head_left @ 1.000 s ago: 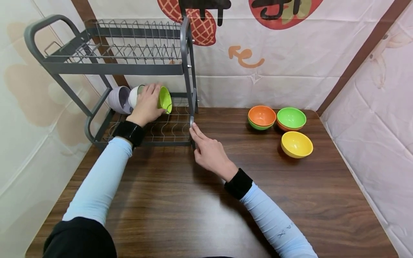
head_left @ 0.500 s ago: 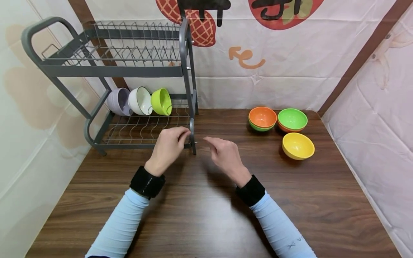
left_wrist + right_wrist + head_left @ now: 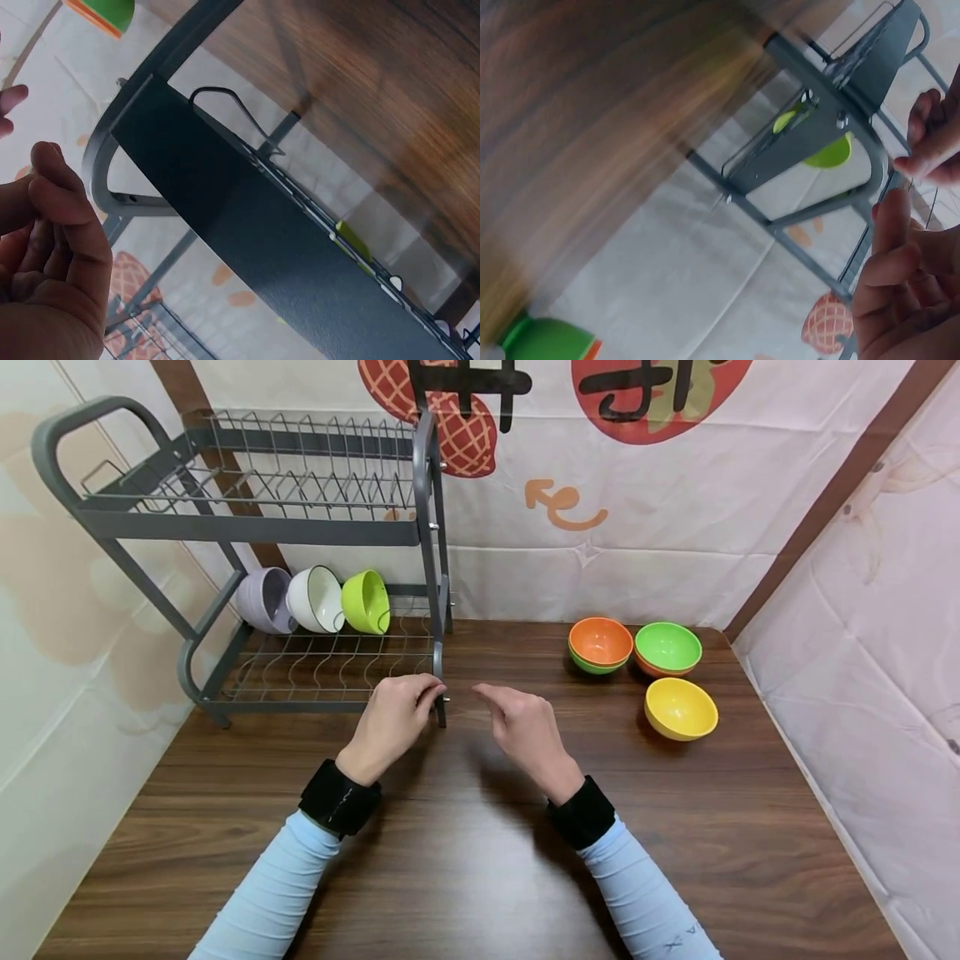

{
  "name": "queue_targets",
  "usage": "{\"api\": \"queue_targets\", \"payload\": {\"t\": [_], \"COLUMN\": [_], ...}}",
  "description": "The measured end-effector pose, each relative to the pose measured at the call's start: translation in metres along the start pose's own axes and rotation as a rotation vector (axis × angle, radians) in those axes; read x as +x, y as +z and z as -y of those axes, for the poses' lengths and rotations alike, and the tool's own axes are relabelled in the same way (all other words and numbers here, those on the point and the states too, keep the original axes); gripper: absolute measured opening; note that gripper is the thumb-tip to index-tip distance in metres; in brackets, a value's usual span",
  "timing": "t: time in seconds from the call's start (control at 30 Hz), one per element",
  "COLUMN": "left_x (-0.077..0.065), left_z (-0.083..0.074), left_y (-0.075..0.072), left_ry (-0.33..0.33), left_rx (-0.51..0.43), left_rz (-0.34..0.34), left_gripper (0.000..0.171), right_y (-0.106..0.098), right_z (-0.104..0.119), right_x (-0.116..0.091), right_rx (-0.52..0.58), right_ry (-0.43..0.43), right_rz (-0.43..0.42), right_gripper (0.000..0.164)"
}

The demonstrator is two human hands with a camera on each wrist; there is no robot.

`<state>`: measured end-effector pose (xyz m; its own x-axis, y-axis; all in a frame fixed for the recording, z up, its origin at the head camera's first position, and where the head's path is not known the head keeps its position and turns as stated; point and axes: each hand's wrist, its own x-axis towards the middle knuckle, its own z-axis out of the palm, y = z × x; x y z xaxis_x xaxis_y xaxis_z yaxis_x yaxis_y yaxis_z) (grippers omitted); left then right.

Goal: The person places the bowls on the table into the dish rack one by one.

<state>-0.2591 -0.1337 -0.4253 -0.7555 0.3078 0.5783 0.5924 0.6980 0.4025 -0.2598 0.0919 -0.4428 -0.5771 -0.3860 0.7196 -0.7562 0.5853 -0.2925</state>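
My left hand (image 3: 392, 722) hovers over the table by the front right corner of a grey two-tier dish rack (image 3: 255, 529). Its fingers are loosely bent, thumb near the index finger, with nothing in them. To the right is my right hand (image 3: 527, 727), fingers also loosely bent and holding nothing; the fingertips of both hands point toward each other. On the rack's lower tier a lavender bowl (image 3: 262, 602), a white bowl (image 3: 309, 600) and a lime-green bowl (image 3: 363, 602) lean on their sides in a row, their mouths turned to the right.
At the back right of the wooden table (image 3: 465, 860) stand an orange bowl (image 3: 600, 641) stacked in a green one, a green bowl (image 3: 667, 647) stacked in an orange one, and a yellow bowl (image 3: 681, 710) in front. A printed cloth (image 3: 510, 577) hangs behind.
My left hand has let go of the lime-green bowl and come back toward me, out of the rack. My right hand has left the rack's right post and drawn back slightly.
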Motion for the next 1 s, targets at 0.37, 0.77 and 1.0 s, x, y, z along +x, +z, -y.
{"api": "queue_targets", "payload": {"t": [0.37, 0.77, 1.0], "left_x": [0.017, 0.064, 0.071], "left_z": [-0.033, -0.088, -0.104], "left_y": [0.039, 0.099, 0.129], "left_ry": [0.063, 0.164, 0.172], "left_rx": [0.016, 0.025, 0.058], "left_rz": [0.058, 0.203, 0.286], "left_gripper": [0.027, 0.042, 0.048], "right_y": [-0.059, -0.117, -0.138], "right_z": [-0.048, -0.089, -0.108], "right_x": [-0.020, -0.074, -0.097], "right_rx": [-0.127, -0.339, -0.464], "right_ry": [0.237, 0.591, 0.701], "right_rz": [-0.031, 0.080, 0.250], "right_gripper": [0.027, 0.028, 0.034]}}
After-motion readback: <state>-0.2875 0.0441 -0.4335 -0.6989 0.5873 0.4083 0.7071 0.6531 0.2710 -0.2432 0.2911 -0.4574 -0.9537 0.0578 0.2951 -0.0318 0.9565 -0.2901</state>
